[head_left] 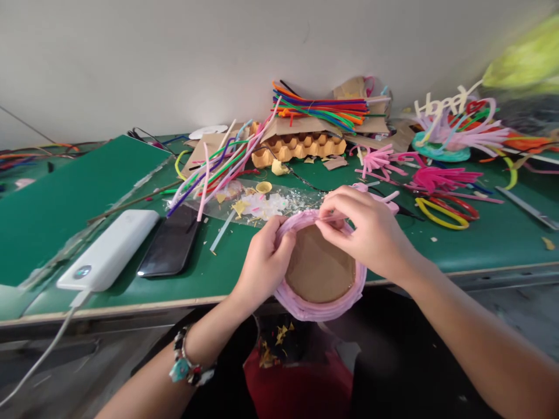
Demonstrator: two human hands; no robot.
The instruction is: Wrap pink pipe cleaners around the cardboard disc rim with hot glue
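A round basket (pixel 321 273) with a cardboard bottom and walls of wound pink pipe cleaner is held over the table's near edge. My left hand (pixel 265 262) is closed on its left rim, thumb on top. My right hand (pixel 369 230) pinches the pink pipe cleaner at the far rim, fingers curled together. A bracelet (pixel 187 365) sits on my left wrist.
On the green table (pixel 209 273) lie a white power bank (pixel 109 249) with cable, a black phone (pixel 171 243), loose coloured pipe cleaners (pixel 218 166), an egg carton (pixel 297 148), a pipe-cleaner bundle (pixel 321 107), pink bits (pixel 437 177), red and yellow scissors (pixel 443 210) and paper scraps (pixel 259 203).
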